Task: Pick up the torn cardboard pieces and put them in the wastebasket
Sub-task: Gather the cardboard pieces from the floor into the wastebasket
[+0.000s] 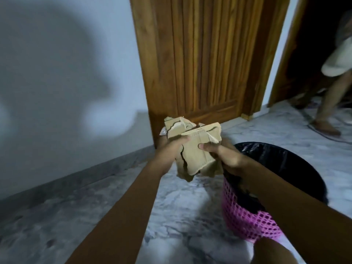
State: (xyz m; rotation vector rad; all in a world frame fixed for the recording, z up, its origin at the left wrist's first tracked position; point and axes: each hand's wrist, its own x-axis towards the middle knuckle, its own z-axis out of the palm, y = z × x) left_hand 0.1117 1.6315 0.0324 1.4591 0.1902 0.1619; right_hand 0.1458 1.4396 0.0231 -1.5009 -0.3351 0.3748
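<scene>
Your left hand (167, 147) & right hand (222, 155) each gripped the stack of torn cardboard pieces (192, 149), thumbs on top, holding it in the air above the marble floor (181, 216). The stack hung just left of the pink mesh wastebasket (253, 220) w/ black liner (276, 161), in front of the wooden door (200, 63).

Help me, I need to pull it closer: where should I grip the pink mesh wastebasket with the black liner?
Probably the near rim of the pink mesh wastebasket, from above: it stands upright, mouth open, that edge under the right hand holding the torn brown cardboard pieces.
</scene>
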